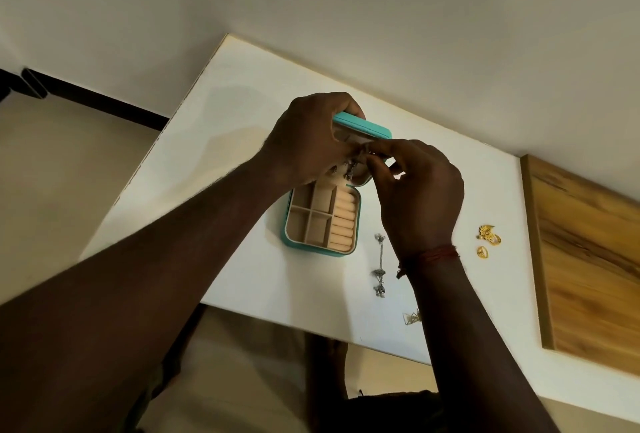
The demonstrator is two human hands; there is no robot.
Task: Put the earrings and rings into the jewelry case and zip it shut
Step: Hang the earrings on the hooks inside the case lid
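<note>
The step in hand looks like fastening a dangling silver earring [349,169] to the raised lid of the teal jewelry case [322,224], which lies open mid-surface: the left hand [308,141] curls around the lid's edge, and the right hand [419,190], at its 3 o'clock, has its fingers [381,155] pinched shut on the earring. Next likely comes the second silver earring [380,266] at the case's 4 o'clock, needing a fine pinch, while gold rings [486,238] wait at 3 o'clock. The white surface [225,141] meets a pale wall at 12 o'clock, with a wooden panel [588,259] at far right.
</note>
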